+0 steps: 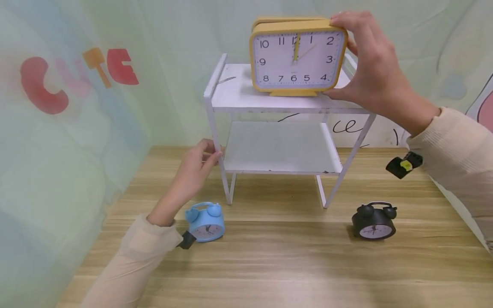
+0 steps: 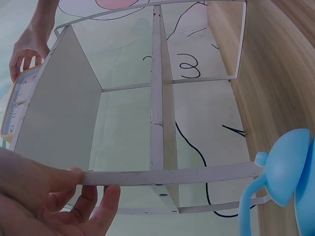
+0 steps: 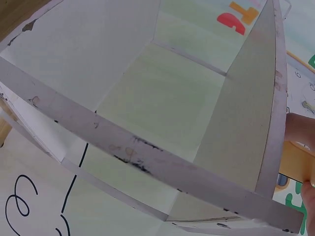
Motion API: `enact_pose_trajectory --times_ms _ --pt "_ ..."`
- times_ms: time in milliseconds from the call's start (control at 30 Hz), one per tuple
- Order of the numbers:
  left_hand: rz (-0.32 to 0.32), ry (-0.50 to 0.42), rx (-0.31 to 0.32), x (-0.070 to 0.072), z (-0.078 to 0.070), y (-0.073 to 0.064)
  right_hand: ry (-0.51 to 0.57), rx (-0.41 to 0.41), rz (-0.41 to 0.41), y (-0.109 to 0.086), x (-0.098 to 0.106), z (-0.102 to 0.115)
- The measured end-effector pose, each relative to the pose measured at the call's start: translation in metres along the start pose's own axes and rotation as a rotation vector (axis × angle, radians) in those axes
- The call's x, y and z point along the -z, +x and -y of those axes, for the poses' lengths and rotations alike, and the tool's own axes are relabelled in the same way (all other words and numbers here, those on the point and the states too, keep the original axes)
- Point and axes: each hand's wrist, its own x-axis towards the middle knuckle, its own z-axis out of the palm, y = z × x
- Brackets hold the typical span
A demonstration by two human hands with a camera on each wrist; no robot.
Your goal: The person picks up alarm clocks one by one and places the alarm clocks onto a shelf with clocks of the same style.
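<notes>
A yellow rectangular clock [image 1: 283, 72] with a white face stands upright over the top shelf of a small white two-tier rack [image 1: 286, 109]. My right hand [image 1: 379, 70] grips the clock at its right side, fingers at the top corner and thumb below. Whether the clock's base bears on the shelf I cannot tell. Lower down, my left hand [image 1: 191, 169] pinches the rack's front left leg. The left wrist view shows the thumb and fingers of that hand [image 2: 54, 201] on either side of the leg [image 2: 128, 177]. Part of the yellow clock [image 3: 298, 162] shows in the right wrist view.
A light blue twin-bell alarm clock [image 1: 208, 224] stands on the wooden table [image 1: 277, 265], near my left wrist. To the right is a black twin-bell alarm clock [image 1: 373, 222]. Behind the rack hangs a pale green printed backdrop [image 1: 185, 34]; the rack's lower shelf [image 1: 281, 147] lies between its legs.
</notes>
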Motion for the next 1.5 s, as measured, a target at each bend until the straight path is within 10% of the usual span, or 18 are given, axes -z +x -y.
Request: enact_pose_trajectory --times_ms 400,1500 --pt "0.006 0.004 0.004 0.0011 0.0000 -0.0007 0.051 -0.159 0.019 0.0013 -0.0038 0.0045" --pt "-0.005 -0.003 -0.003 0.0022 0.0023 -0.0001 0.072 -0.165 0.098 0.0011 -0.0034 0.0019"
